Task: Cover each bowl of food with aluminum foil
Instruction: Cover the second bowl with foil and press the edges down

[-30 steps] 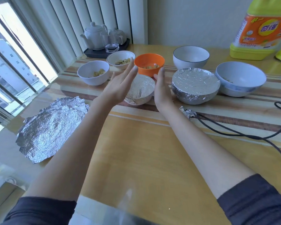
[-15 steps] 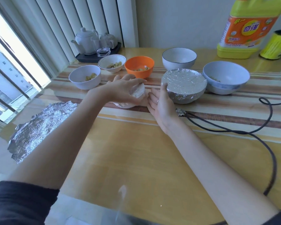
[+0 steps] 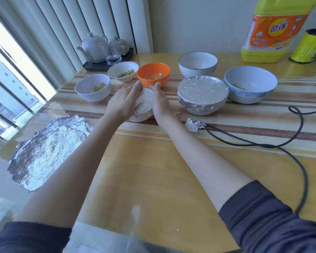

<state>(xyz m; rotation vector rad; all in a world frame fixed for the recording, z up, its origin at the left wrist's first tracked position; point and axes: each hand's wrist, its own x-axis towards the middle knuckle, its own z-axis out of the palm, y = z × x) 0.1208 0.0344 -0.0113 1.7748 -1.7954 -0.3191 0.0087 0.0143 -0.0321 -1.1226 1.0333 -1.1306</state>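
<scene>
Foil point(image 3: 144, 102) is lying over the small bowl point(image 3: 141, 116) we are working on, at the middle of the worktop point(image 3: 153, 170), just near of the orange bowl point(image 3: 153, 73). We are pressing our left hand point(image 3: 123, 103) and right hand point(image 3: 160, 105) against its two sides, fingers point(image 3: 135, 88) nearly straight and flat on the foil, curled round nothing. What is inside it is hidden.

We are judging the foil thin and easily torn: pressing too hard on the rim could split it, and squeezing from both sides could tip or slide this light bowl into the orange one right behind our fingertips. The black cable point(image 3: 263, 145) is looping close on the right, and a sleeve catching it could drag things.

To the right, the larger wrapped bowl point(image 3: 202, 94) is already sealed, its contents unseen. Four others are standing open with yellowish food pieces: the left bowl point(image 3: 92, 87), the rimmed bowl point(image 3: 123, 71), the orange bowl, and the big right bowl point(image 3: 251, 84). The far bowl point(image 3: 198, 63) is showing only a trace of something at its bottom; we cannot tell what.

A spare foil sheet point(image 3: 47, 152) is lying crumpled at the near left, and a foil scrap point(image 3: 193, 125) is sitting beside the cable.
</scene>
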